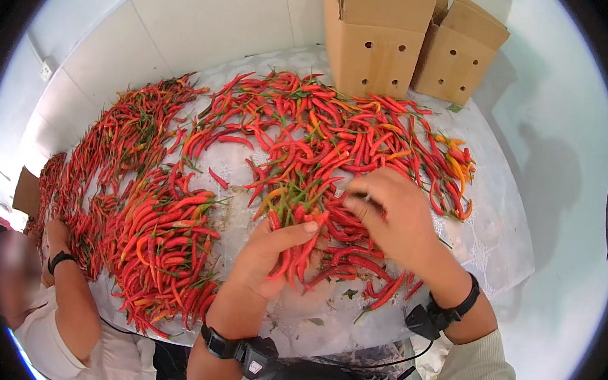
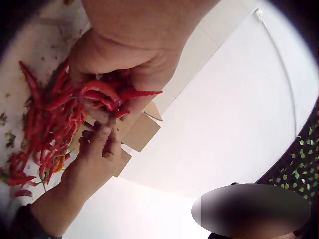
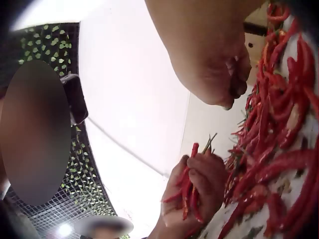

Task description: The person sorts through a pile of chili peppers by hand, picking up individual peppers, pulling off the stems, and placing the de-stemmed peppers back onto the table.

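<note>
In the head view, my left hand [image 1: 255, 260] grips a bunch of red chili peppers [image 1: 303, 248], thumb laid across them and green stems pointing away from me. Red tips poke out below the fingers of this hand in the left wrist view, where the bunch [image 2: 107, 94] is partly covered by the palm. My right hand [image 1: 404, 219] hovers just to the right of the bunch, over loose chilies. Its fingers are loosely bent, and no pepper shows between them in the right wrist view [image 3: 214, 69].
Loose chilies [image 1: 341, 133] spread over the pale tablecloth [image 1: 483, 247] ahead of my hands. A dense heap [image 1: 163, 244] lies left. Two cardboard boxes [image 1: 387, 53] stand at the back. Another person's arm [image 1: 71, 295] reaches among chilies at far left.
</note>
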Available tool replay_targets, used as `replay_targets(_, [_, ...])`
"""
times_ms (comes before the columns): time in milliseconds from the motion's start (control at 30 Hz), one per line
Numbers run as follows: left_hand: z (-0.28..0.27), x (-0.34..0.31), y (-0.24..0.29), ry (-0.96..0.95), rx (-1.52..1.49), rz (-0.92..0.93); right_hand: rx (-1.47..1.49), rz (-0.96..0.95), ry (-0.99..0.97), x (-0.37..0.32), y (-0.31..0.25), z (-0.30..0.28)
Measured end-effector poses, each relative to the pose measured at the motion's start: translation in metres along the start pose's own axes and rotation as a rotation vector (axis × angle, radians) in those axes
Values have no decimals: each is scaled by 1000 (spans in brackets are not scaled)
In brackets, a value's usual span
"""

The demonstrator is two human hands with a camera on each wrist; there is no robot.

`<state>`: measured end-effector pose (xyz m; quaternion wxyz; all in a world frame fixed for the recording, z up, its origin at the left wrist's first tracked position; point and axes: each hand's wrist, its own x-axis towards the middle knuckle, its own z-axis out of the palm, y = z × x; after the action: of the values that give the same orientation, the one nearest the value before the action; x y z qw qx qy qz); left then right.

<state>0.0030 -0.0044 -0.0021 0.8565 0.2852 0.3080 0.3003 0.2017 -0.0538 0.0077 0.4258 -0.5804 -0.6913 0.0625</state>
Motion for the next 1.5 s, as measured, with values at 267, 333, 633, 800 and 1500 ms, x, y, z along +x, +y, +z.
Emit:
replay_targets(267, [2, 1, 1, 42, 51, 99, -333, 387, -306, 3, 8, -23])
replay_targets(333, [1, 1, 0, 51, 33, 102, -391, 214, -283, -7, 21, -13])
replay_targets(633, [-9, 5, -1, 40, -45, 89, -101, 253, -250, -2, 25, -16])
replay_targets(800, [-12, 8, -5, 45, -7, 125, 175, 293, -320, 3, 17, -20])
replay_targets(1500, [5, 1, -4, 7, 60, 182, 96, 304, -266, 4, 8, -16])
